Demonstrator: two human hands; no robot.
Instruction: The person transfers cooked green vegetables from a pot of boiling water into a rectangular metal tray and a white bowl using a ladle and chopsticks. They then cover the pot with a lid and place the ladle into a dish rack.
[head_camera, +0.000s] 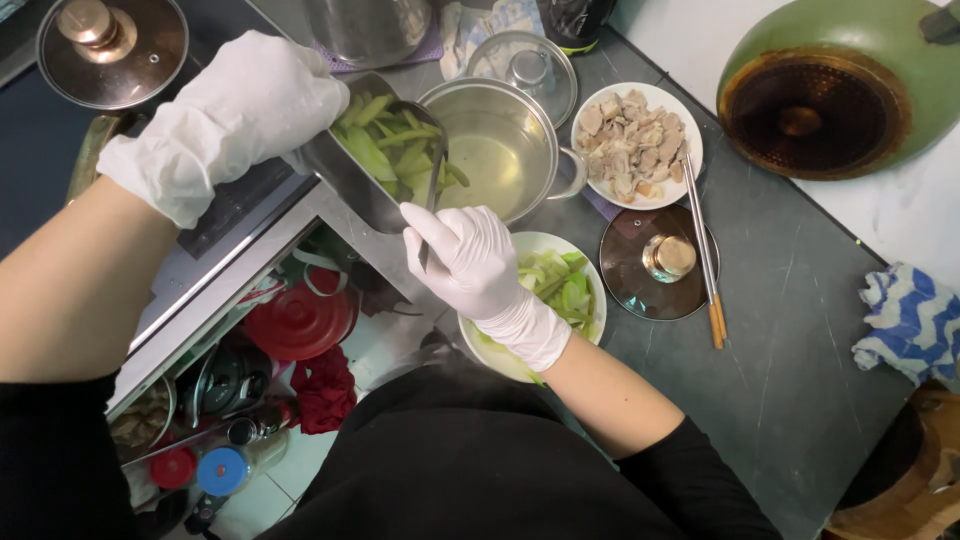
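Observation:
My left hand (235, 115), in a white glove, grips a rectangular steel container (345, 172) full of green vegetable pieces (390, 145), tilted toward a steel pot (500, 150) of clear liquid. In my right hand (470, 255), also gloved, is a metal spoon (432, 165) whose bowl reaches into the container among the vegetables. Under my right hand sits a white bowl (590, 275) holding more green vegetable pieces (562, 290).
A white plate of sliced meat (635, 145) with chopsticks (705, 255) beside it, a glass lid (657, 262), a second lid (525, 68), a green wok (830, 85), a striped blue cloth (910, 320). A lidded pan (110, 48) sits on the stove. Below the counter: red pot lid (298, 322), bottles.

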